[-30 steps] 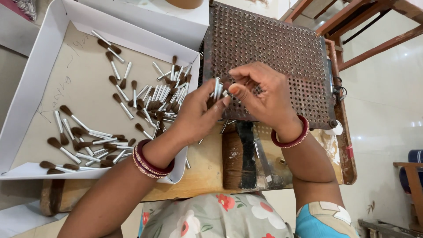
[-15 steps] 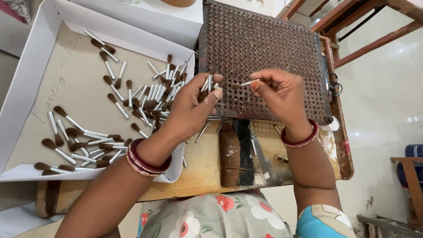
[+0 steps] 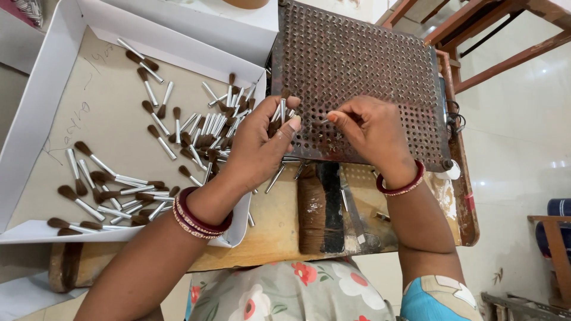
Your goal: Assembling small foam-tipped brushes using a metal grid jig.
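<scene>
My left hand (image 3: 260,145) grips a small bunch of brush heads (image 3: 282,110), silver ferrules with brown bristle tips, at the near left edge of the perforated metal plate (image 3: 363,59). My right hand (image 3: 369,131) rests on the plate's near part, thumb and forefinger pinched on one brush head that is mostly hidden by the fingers. Both wrists wear red bangles. A shallow white cardboard tray (image 3: 41,89) to the left holds several loose brush heads (image 3: 196,134) scattered over its brown floor.
The plate and tray rest on a worn wooden bench (image 3: 279,232). A dark bristle bundle (image 3: 312,211) and a few loose ferrules lie on the bench below the plate. Wooden furniture legs (image 3: 505,35) stand on the pale tiled floor at right.
My right hand has drawn one brush head away from the bunch in my left hand and lowered it onto the plate's near part. My left hand has kept the bunch, shifting slightly.
</scene>
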